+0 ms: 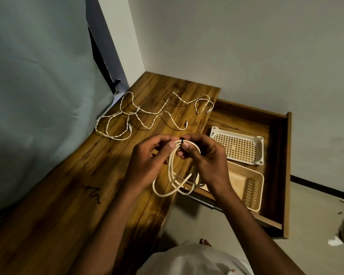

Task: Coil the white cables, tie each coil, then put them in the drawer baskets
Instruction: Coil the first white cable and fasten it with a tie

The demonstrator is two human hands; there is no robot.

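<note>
Both hands raised over the front edge of the wooden desk (pixel 72 175); left hand (pixel 147 161) and right hand (pixel 205 159) each pinch the top of a coiled white cable (pixel 175 175) between thumb and fingers, loops hanging below; small black tie (pixel 182 139) sits at the pinch point between the thumbs. Loose white cables (pixel 139 114) lie spread on the desk, farther back. Open drawer (pixel 278 155) to the right holds a white basket (pixel 238 144) and a beige basket (pixel 248 185), side by side.
</note>
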